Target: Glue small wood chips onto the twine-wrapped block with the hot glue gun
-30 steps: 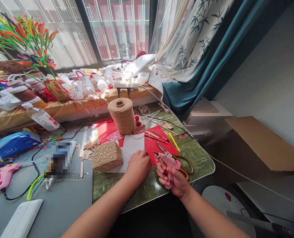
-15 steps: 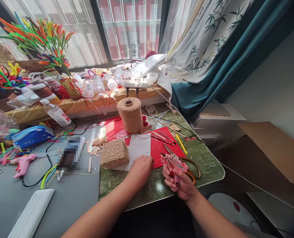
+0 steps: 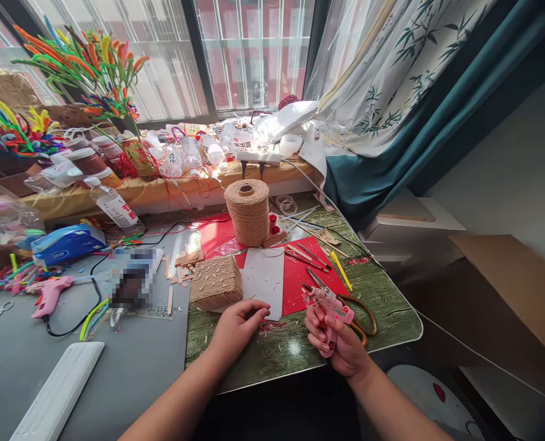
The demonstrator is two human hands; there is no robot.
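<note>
My right hand is wrapped round the grip of a pink hot glue gun, its dark nozzle pointing up and to the left. Large scissors with brown handles lie partly hidden behind the gun. My left hand hovers at the near edge of a white sheet, thumb and fingertips drawn together; whatever they may hold is too small to make out. Just beyond that hand sits a twine-wrapped box with small pale pieces on its top. A big spool of twine stands upright behind the sheet.
Red paper carries pencils, with a yellow craft knife beside it. Wooden sticks lie left of the spool. Another pink glue gun, a blue tape dispenser and a white keyboard occupy the grey side.
My left hand has drawn back left and toward me, turning so thumb and fingertips show. My right hand keeps hold of the glue gun. The view has shifted slightly.
</note>
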